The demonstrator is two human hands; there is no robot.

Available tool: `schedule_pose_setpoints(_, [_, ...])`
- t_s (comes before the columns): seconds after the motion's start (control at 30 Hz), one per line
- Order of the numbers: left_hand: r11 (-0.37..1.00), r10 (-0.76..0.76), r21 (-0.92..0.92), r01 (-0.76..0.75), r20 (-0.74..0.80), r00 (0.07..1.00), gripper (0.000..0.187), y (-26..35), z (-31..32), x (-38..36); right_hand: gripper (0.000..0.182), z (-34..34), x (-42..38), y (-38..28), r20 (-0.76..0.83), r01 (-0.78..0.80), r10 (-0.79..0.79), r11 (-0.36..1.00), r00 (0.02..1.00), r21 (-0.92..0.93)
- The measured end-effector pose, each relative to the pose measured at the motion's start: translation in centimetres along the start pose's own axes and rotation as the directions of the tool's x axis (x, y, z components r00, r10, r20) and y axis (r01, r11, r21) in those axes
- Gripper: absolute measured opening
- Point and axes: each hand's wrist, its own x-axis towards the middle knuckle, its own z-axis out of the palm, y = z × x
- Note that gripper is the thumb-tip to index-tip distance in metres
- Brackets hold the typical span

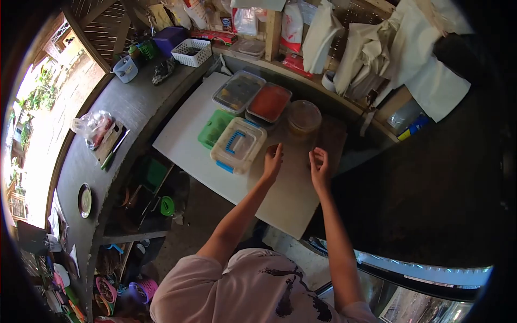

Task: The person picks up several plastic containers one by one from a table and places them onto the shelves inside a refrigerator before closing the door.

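Above the white table [188, 142], my left hand [273, 158] has its fingers bent and near one another, just right of a clear box with a blue handle [238, 145]. My right hand [319, 164] is curled, with its fingertips near the thumb, below a round lidded tub [304, 118]. Whether anything small is between the fingers of either hand cannot be made out. Behind the clear box are a green container [216, 129], a dark-filled lidded container [239, 91] and a container with red contents [269, 102].
A dark counter [129, 105] curves along the left, holding a knife [115, 149], plastic-wrapped food [97, 129], a plate [85, 200] and a white basket [191, 52]. Bags hang at the back. A dark surface [420, 199] lies right.
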Motion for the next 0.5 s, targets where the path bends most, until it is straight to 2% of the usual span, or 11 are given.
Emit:
schedule_pose_setpoints(0.07, [0.996,0.074,0.052,-0.073,-0.017,0.997,0.049,-1.0,0.3,2.4,0.046,1.1,3.1,1.6,-0.021,0.023,-0.026,0.989,0.999,-0.148])
schedule_pose_setpoints(0.1, [0.997,0.072,0.025,-0.071,-0.035,0.997,0.048,-1.0,0.7,3.0,0.053,1.5,4.8,2.7,-0.045,0.095,-0.107,0.969,0.993,-0.226])
schedule_pose_setpoints(0.2, [0.983,0.168,0.081,-0.167,-0.007,0.986,0.046,1.5,1.6,3.6,0.051,1.9,8.4,0.8,-0.066,0.04,-0.059,0.966,0.996,-0.254])
schedule_pose_setpoints(0.23, [0.975,0.181,0.124,-0.185,0.038,0.983,0.045,2.1,1.8,3.8,0.052,2.0,9.5,0.0,-0.076,0.029,-0.06,0.932,0.995,-0.361])
schedule_pose_setpoints(0.27, [0.974,0.185,0.129,-0.189,0.045,0.982,0.045,2.8,2.1,3.7,0.052,1.9,10.4,-1.7,-0.085,0.025,-0.059,0.934,0.995,-0.357])
schedule_pose_setpoints(0.33, [0.975,0.175,0.137,-0.176,0.02,0.984,0.049,3.6,2.3,2.8,0.053,1.9,11.5,-4.3,-0.038,0.143,-0.222,0.742,0.974,-0.655])
schedule_pose_setpoints(0.47, [0.985,0.123,0.111,-0.128,0.052,0.991,0.05,4.4,1.2,1.4,0.058,4.5,13.6,-2.5,-0.054,0.186,-0.277,0.766,0.959,-0.615])
schedule_pose_setpoints(0.5, [1.0,0.014,-0.002,-0.014,0.068,0.998,0.048,4.7,0.8,0.8,0.055,5.0,13.3,-1.9,-0.105,0.162,-0.329,0.687,0.938,-0.709])
